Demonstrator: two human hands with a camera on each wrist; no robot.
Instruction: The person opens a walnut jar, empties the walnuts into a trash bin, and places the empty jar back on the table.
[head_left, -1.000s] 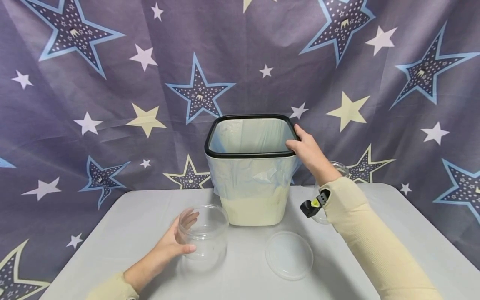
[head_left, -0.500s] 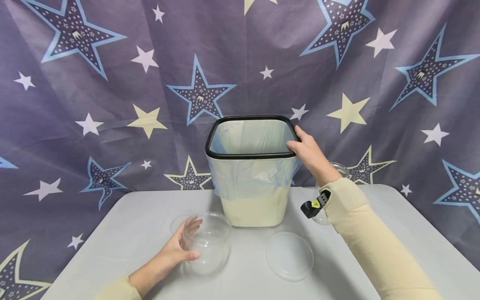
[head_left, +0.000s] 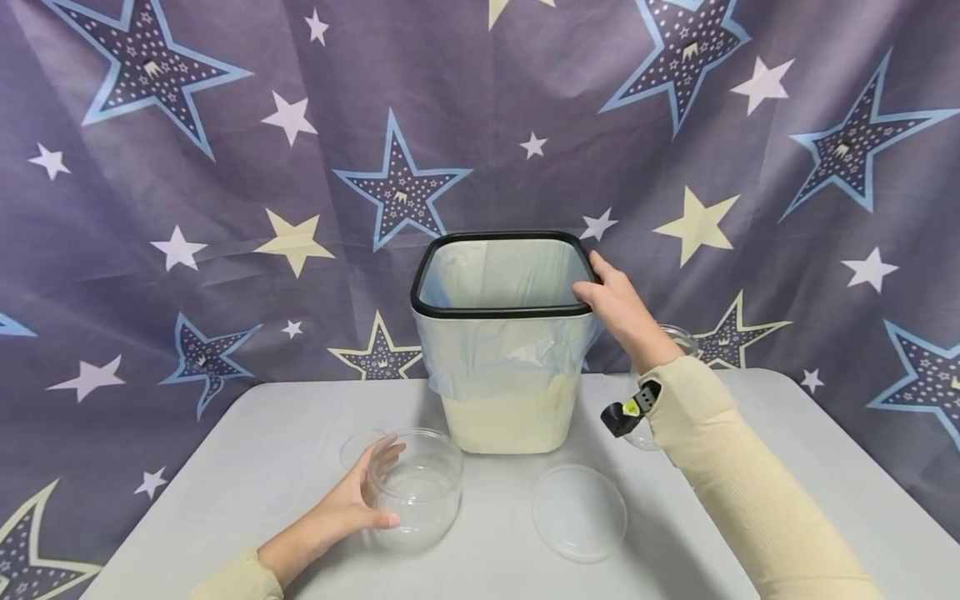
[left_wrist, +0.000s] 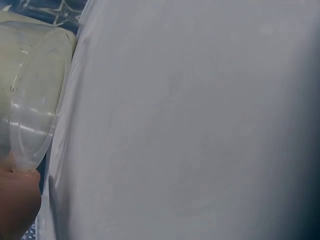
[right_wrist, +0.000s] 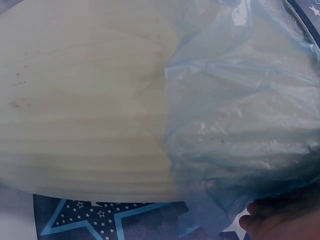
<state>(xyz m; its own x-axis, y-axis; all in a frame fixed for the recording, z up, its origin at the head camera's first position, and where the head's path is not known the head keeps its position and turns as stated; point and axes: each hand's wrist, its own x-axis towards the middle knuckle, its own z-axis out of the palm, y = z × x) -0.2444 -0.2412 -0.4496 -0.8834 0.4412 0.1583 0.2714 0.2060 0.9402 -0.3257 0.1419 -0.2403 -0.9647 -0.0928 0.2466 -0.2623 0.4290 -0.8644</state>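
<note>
My left hand (head_left: 351, 502) grips a clear round plastic jar (head_left: 423, 496) from its left side, thumb at the front and fingers behind. The jar is upright and without a lid, at the table in front of the bin. In the left wrist view, part of the jar (left_wrist: 37, 95) shows beside a thumb (left_wrist: 19, 202). My right hand (head_left: 621, 307) holds the black rim of a cream trash can (head_left: 510, 423) at its right corner. A pale blue bag (right_wrist: 240, 110) lines the can and hangs over its outside. Fingertips (right_wrist: 275, 220) show under the bag in the right wrist view.
A round clear lid (head_left: 579, 513) lies flat right of the jar. Another thin clear disc (head_left: 360, 448) lies behind my left hand. A second clear jar (head_left: 678, 337) stands behind my right forearm. A star-patterned curtain (head_left: 495, 108) hangs behind the grey table (head_left: 285, 417).
My left hand and the jar have moved slightly right and down toward the table, uncovering the thin disc behind the hand. My right hand stays on the rim.
</note>
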